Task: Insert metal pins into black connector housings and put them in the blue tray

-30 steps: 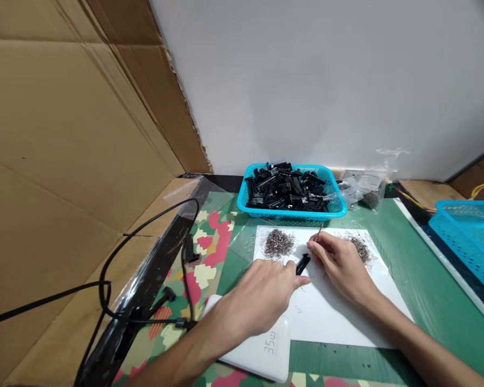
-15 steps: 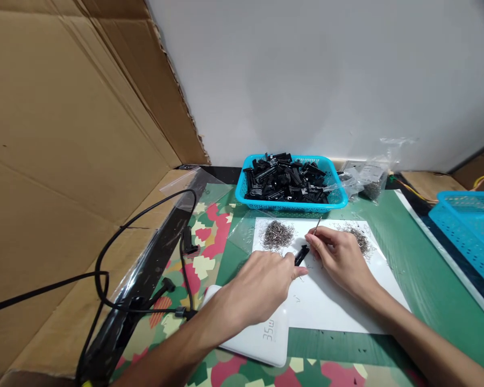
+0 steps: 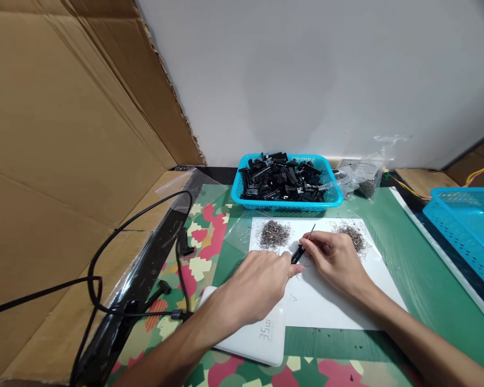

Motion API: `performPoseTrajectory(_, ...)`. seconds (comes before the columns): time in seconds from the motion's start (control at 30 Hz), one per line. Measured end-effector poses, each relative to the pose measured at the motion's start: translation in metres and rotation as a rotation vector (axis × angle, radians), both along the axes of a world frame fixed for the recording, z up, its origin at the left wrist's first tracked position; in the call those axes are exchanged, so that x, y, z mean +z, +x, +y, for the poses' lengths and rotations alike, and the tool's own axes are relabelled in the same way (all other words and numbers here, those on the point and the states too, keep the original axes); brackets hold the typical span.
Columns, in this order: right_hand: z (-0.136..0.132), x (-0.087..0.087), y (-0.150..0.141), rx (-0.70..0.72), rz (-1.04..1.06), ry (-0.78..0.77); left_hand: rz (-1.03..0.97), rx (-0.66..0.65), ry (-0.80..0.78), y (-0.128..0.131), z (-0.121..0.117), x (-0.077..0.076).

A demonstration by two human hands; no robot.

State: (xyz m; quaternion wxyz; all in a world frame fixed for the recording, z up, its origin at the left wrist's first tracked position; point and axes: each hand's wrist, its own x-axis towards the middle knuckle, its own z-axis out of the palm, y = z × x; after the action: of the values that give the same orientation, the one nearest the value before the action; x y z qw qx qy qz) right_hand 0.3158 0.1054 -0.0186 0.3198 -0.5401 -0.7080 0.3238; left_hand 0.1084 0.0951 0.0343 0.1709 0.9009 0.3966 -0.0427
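My left hand (image 3: pixel 258 279) is closed on a small black plastic part (image 3: pixel 297 255), whose far end pokes out past the thumb and forefinger. Between the fingertips of my right hand (image 3: pixel 336 260) is a thin metal rod-like tool (image 3: pixel 312 230), pointing up and away. Those right fingertips meet the far end of the black part; the exact contact is too small to make out. Both hands are over a white paper sheet (image 3: pixel 326 306). On it lie a left heap of tiny metal wire pieces, perhaps springs (image 3: pixel 274 235), and a right heap of similar pieces (image 3: pixel 351 239).
Behind the paper stands a blue basket (image 3: pixel 286 205) full of black plastic parts. A second blue basket (image 3: pixel 460 215) is at the right. A white power bank (image 3: pixel 254 344) sits under my left forearm, with a black cable (image 3: pixel 145 312). Cardboard (image 3: pixel 64 134) walls the left side.
My right hand has come left, bringing its fingertips and the metal tool to the end of the black part. The camera view has shifted slightly.
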Motion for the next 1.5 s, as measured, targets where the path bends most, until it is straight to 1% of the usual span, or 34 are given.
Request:
performPoseTrajectory(0.07,0.0,0.0,0.001,-0.014,0.051,-0.049,0.017,-0.002,0.01,0.0,-0.001,0.0)
performPoseTrajectory(0.17,0.001,-0.001,0.003,-0.072,0.204,-0.14,0.052,0.003,0.01,0.0,-0.002,0.0)
performPoseTrajectory(0.23,0.001,-0.001,0.005,-0.111,0.295,-0.177,0.073,-0.03,0.017,0.0,-0.002,0.0)
performPoseTrajectory(0.3,0.0,-0.001,0.006,-0.124,0.33,-0.184,0.093,-0.058,0.027,0.0,-0.003,0.001)
performPoseTrajectory(0.4,-0.002,-0.001,0.005,-0.115,0.312,-0.157,0.122,-0.064,0.021,0.0,-0.004,0.002)
performPoseTrajectory(0.47,-0.003,-0.001,0.003,-0.12,0.29,-0.134,0.112,-0.043,0.016,0.001,-0.005,0.002)
performPoseTrajectory(0.63,-0.004,-0.001,0.002,-0.153,0.247,-0.052,0.036,0.082,-0.01,0.002,-0.005,0.0)
performPoseTrajectory(0.83,-0.002,-0.001,0.002,-0.161,0.203,0.069,-0.019,0.118,-0.005,0.004,-0.003,0.002)
performPoseTrajectory(1.0,0.002,0.003,0.003,-0.136,0.183,0.114,-0.08,0.155,-0.034,0.005,-0.006,0.002)
performPoseTrajectory(1.1,0.002,0.011,0.005,-0.106,0.142,0.106,-0.17,0.25,-0.07,0.005,-0.007,0.001)
performPoseTrajectory(1.23,0.001,0.025,0.008,-0.158,0.148,0.079,-0.353,0.446,-0.141,0.0,-0.004,0.005)
performPoseTrajectory(1.27,0.0,0.028,0.008,-0.146,0.13,0.058,-0.404,0.482,-0.163,-0.001,-0.003,0.005)
performPoseTrajectory(1.3,0.001,0.031,0.008,-0.111,0.095,0.033,-0.46,0.51,-0.193,-0.002,-0.001,0.006)
performPoseTrajectory(1.4,0.001,0.036,0.006,0.061,-0.026,-0.047,-0.627,0.557,-0.298,-0.004,0.004,0.006)
performPoseTrajectory(1.5,-0.001,0.039,0.0,0.161,-0.018,-0.149,-0.753,0.593,-0.349,-0.004,0.008,0.003)
